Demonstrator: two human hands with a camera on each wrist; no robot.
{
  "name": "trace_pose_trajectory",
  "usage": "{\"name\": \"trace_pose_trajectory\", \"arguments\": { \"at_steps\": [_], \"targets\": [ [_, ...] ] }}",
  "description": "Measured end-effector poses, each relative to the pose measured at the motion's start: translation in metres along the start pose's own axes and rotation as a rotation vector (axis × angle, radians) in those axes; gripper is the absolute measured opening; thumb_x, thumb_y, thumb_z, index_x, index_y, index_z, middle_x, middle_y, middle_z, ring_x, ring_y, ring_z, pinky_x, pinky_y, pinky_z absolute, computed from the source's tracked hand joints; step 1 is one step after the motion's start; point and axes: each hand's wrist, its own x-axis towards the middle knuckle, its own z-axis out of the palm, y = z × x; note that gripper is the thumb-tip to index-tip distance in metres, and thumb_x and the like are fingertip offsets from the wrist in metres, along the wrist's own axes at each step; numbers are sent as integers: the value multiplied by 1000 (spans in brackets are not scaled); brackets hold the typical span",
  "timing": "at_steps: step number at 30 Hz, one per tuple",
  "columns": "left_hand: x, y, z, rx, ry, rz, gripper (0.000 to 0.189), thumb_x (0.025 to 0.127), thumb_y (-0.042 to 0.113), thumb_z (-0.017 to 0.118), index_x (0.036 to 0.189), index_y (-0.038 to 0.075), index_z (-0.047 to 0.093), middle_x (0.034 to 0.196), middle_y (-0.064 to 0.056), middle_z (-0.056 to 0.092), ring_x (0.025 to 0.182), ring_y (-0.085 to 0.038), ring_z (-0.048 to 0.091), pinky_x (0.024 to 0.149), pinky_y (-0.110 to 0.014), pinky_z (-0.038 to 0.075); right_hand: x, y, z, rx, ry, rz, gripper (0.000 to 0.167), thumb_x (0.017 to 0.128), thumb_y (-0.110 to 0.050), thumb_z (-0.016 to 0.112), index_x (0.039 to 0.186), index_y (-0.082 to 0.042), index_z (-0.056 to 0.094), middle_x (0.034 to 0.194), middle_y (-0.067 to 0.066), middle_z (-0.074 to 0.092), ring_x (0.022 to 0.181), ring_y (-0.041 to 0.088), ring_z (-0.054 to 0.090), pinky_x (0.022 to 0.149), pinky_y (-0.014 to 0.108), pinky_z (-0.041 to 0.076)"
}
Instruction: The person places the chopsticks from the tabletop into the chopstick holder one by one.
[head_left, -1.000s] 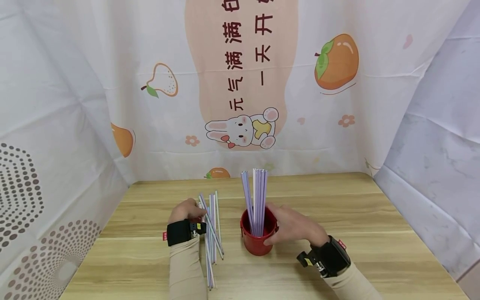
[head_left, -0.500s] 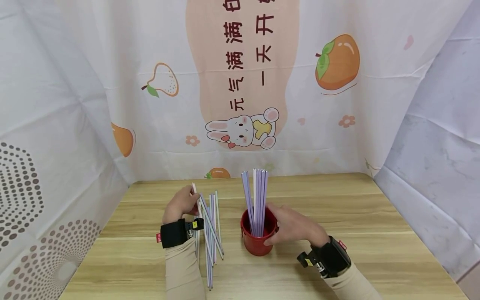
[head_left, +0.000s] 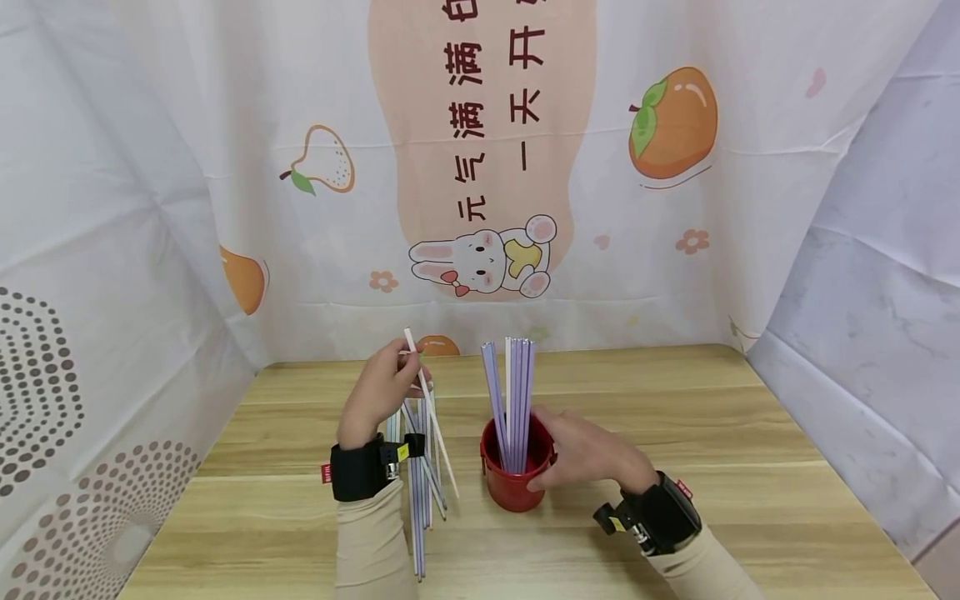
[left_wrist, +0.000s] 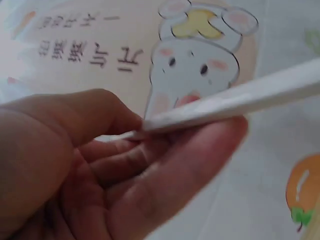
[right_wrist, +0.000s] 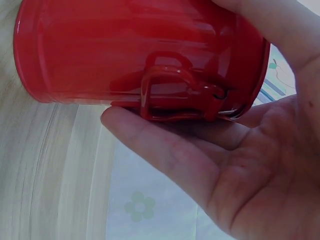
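Red bucket (head_left: 514,495), glossy and upright on the wooden surface (head_left: 675,400), steadied in the right hand (head_left: 588,450), thumb and fingers round its wall. Judged part-way: a standing bunch of slim sticks (head_left: 522,392), mostly purple, one white, is in the bucket, slightly splayed, while a loose pile (head_left: 417,525) of pale and purple ones lies to its left, some crossing. Smallest item: a single white stick (head_left: 434,421), pinched aslant by the left hand (head_left: 382,387) above that pile, outside the bucket.
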Motion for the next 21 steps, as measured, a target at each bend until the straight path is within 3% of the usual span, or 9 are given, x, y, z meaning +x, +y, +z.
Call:
{"name": "trace_pose_trajectory", "arguments": {
  "at_steps": [2, 11, 16, 21],
  "targets": [
    [-1, 7, 2, -35, 7, 40, 30, 111, 15, 43, 131, -3, 53, 96, -22, 71, 80, -23, 73, 78, -43, 65, 0, 0, 0, -2, 1, -2, 85, 76, -24, 91, 146, -13, 45, 128, 1, 72, 113, 16, 70, 98, 40, 59],
    [-6, 36, 15, -158, 63, 198, 28, 110, 14, 48, 131, -1, 57, 97, -24, 72, 84, -30, 75, 73, -30, 65, -1, 0, 0, -12, 8, -4, 83, 75, -25, 91, 144, -13, 46, 126, 2, 73, 111, 14, 71, 96, 31, 59],
    [-5, 45, 26, -227, 161, 281, 28, 109, 14, 48, 131, -1, 58, 94, -24, 72, 80, -24, 76, 72, -29, 64, -2, 0, 0, -29, 15, -15, 85, 75, -27, 91, 145, -9, 46, 125, 4, 73, 110, 17, 71, 93, 30, 59],
    [0, 51, 38, -294, 225, 324, 26, 109, 12, 48, 129, -2, 58, 95, -29, 71, 83, -40, 75, 74, -29, 64, -2, 0, 0, -25, 16, -21, 87, 75, -26, 91, 147, -9, 45, 127, 3, 73, 112, 15, 71, 95, 31, 59]
  ]
}}
